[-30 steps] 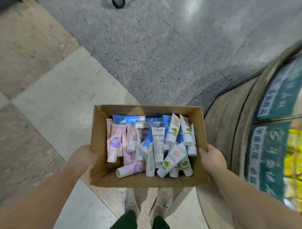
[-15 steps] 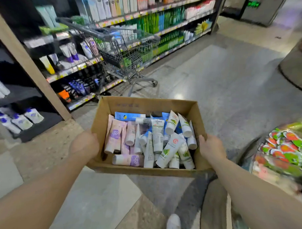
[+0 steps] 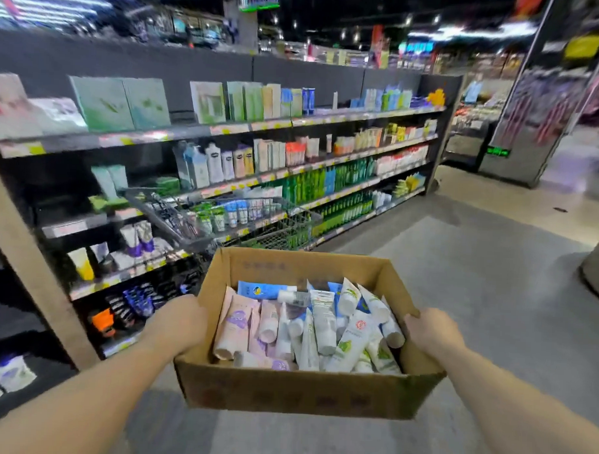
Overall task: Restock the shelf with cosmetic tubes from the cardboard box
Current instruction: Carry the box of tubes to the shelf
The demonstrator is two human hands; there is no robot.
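Note:
I carry an open cardboard box in front of me at waist height. It is filled with several cosmetic tubes, white, pink and blue, lying jumbled. My left hand grips the box's left wall and my right hand grips its right wall, thumb over the rim. The store shelf with cosmetics runs along the left and ahead; its lower left tiers hold a few tubes with gaps between them.
A wire shopping cart stands against the shelf just beyond the box. A beige post rises at the left. Grey floor stretches ahead and right. A round display base sits at the right edge.
My view has lifted from the floor and swung left to face the shelf aisle. The box stays held in both hands; the shelf and cart are now closer.

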